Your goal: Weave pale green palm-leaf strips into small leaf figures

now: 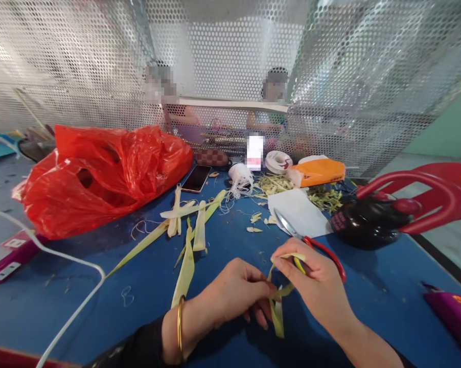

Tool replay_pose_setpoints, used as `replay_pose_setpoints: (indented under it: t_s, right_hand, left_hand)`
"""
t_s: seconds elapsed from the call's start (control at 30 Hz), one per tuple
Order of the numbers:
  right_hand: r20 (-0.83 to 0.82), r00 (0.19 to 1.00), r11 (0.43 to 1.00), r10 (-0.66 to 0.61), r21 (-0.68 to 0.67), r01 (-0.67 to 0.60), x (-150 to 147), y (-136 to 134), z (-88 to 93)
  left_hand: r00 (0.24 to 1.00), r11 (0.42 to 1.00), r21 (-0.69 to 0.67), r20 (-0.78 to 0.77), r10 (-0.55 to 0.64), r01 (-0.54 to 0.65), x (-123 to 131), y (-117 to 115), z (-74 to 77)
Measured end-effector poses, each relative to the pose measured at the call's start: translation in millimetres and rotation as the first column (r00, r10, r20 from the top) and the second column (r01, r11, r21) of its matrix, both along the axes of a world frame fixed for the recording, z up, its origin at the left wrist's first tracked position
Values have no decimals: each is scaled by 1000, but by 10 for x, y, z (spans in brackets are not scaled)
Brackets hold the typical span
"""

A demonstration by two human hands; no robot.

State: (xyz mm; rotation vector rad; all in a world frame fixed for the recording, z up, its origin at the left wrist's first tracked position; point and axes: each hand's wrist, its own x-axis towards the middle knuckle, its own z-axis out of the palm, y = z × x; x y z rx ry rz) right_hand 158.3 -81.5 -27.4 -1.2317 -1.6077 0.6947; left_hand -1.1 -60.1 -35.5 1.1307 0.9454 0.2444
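Before a perforated metal screen (246,56), at a blue table (230,237): pinching a looped leaf strip (277,323) over the table's near side, both hands, left hand (238,290) and right hand (318,281), with fingers nearly closed; near loose leaf strips (185,273) and, beside the right hand, red-handled scissors (306,239) partly over white paper (301,210)

Yellow-green strip (277,323); blue table (226,243); red bag (138,171); brown checked case (211,157).

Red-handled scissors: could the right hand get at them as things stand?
Probably yes: the scissors lie close beside the right hand, with nothing seen blocking the way, though it holds a pale strip.
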Motion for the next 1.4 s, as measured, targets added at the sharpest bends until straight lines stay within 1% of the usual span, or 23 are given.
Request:
replay_pose_setpoints:
  t_s: [0.1, 0.17, 0.23, 0.3, 0.37, 0.4, 0.47, 0.53, 0.57, 0.6, 0.63, 0.73, 0.83, 0.93, 1.0, 1.07, 1.17, 1.23, 1.27, 1.3, 1.33, 1.37, 1.4]
  right_hand:
    - [-26, 988, 976, -154, 151, 157, 22, -59, -25]
    - [-122, 963, 944, -240, 203, 261, 33, -85, -53]
    - [-246, 925, 915, -289, 214, 342, 47, -86, -78]
    - [-309, 899, 908, -311, 184, 377, 61, -60, -91]
    - [-266, 920, 938, -289, 112, 327, 63, -19, -89]
    - [-223, 942, 961, -251, 57, 270, 56, 1, -83]
    - [-136, 984, 991, -119, -84, 108, 26, 31, -70]
    - [-85, 996, 977, 5, -214, -24, -7, 46, -63]
    - [-71, 997, 965, 29, -259, -47, -17, 49, -64]
    - [-65, 998, 956, 27, -291, -45, -18, 54, -69]
    - [-69, 998, 949, -2, -314, -19, -8, 60, -75]
    - [-140, 982, 926, -129, -372, 68, 73, 96, -97]
    - [-271, 947, 907, -170, -419, 43, 160, 135, -100]
    - [-366, 912, 914, -186, -405, 23, 184, 145, -83]
    - [-356, 909, 921, -214, -383, 67, 177, 146, -76]
    - [-306, 920, 924, -246, -361, 127, 173, 156, -83]
    - [-247, 915, 926, -320, -287, 246, 200, 184, -112]
    - [-180, 909, 921, -377, -172, 349, 229, 191, -122]
    - [-117, 906, 914, -406, -76, 399, 240, 185, -119]
    - [-37, 902, 900, -430, 55, 432, 246, 173, -110]
    - [55, 892, 879, -449, 209, 429, 245, 154, -98]
    - [148, 878, 851, -456, 363, 380, 235, 132, -83]
    - [235, 864, 824, -444, 486, 291, 215, 109, -69]
  left_hand:
    - [994, 995, -2, 33, 104, -104, -3, 26, -4]
    - [980, 985, -26, 96, 173, -172, -12, 39, 0]
    - [950, 968, -65, 187, 252, -244, -26, 50, 16]
    - [895, 938, -110, 280, 347, -329, -44, 60, 43]
    - [832, 904, -134, 354, 426, -406, -64, 68, 73]
    - [807, 891, -132, 382, 450, -434, -74, 70, 86]
    - [771, 871, -114, 421, 478, -477, -90, 73, 104]
    - [741, 851, -124, 438, 509, -511, -102, 74, 113]
    - [726, 840, -133, 444, 526, -527, -108, 75, 117]
    - [709, 828, -145, 449, 543, -542, -112, 76, 121]
    - [694, 816, -154, 452, 560, -558, -117, 77, 125]
    - [663, 790, -177, 457, 594, -586, -129, 83, 140]
    - [648, 787, -203, 468, 601, -583, -138, 91, 151]
    - [656, 789, -233, 451, 605, -568, -141, 96, 156]
    - [669, 794, -245, 434, 603, -556, -141, 93, 161]
    - [679, 796, -248, 419, 602, -552, -144, 88, 167]
    - [692, 794, -241, 393, 605, -558, -147, 82, 171]
    - [708, 798, -218, 371, 600, -562, -140, 83, 167]
    - [722, 803, -195, 356, 593, -563, -131, 83, 163]
    - [742, 813, -162, 337, 579, -560, -117, 81, 156]
    - [771, 829, -121, 313, 554, -547, -99, 76, 146]
    - [808, 853, -73, 287, 515, -518, -78, 65, 130]
    - [850, 883, -21, 262, 457, -469, -57, 49, 109]
